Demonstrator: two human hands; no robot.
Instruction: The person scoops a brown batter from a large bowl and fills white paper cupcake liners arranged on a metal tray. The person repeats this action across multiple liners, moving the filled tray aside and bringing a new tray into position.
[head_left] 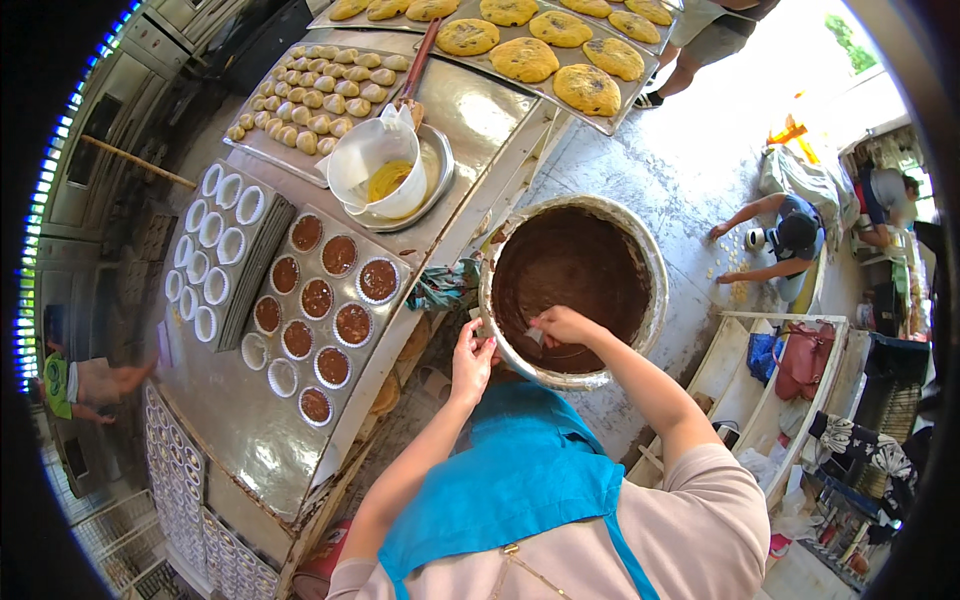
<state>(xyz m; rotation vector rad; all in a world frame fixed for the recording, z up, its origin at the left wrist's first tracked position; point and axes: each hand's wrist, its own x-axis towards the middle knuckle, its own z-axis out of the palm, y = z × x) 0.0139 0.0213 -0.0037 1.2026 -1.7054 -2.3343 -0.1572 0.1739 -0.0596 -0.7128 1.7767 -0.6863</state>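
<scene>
A large round bowl [655, 262] of dark brown batter [565, 262] stands directly before me. My right hand [566, 328] reaches over its near edge, fingers closed on a small pale scoop [537, 337] that dips toward the batter; its exact shape is partly hidden. Against the bowl's near left side is my left hand [473, 362], its fingers bent and pinched. Something small and whitish shows at those fingertips, too unclear to name. On the metal table to the left lies a tray [385, 238] of paper cups, most filled with brown batter [317, 297] and a couple unfilled [283, 377].
Stacked trays with white paper cups [210, 230] stand farther left. Behind them are a tray of shaped dough pieces [310, 95], a white pitcher [372, 160] with yellow contents, and large flat yellow rounds [525, 60]. A person [795, 235] crouches at the right, near a wooden shelf [770, 400].
</scene>
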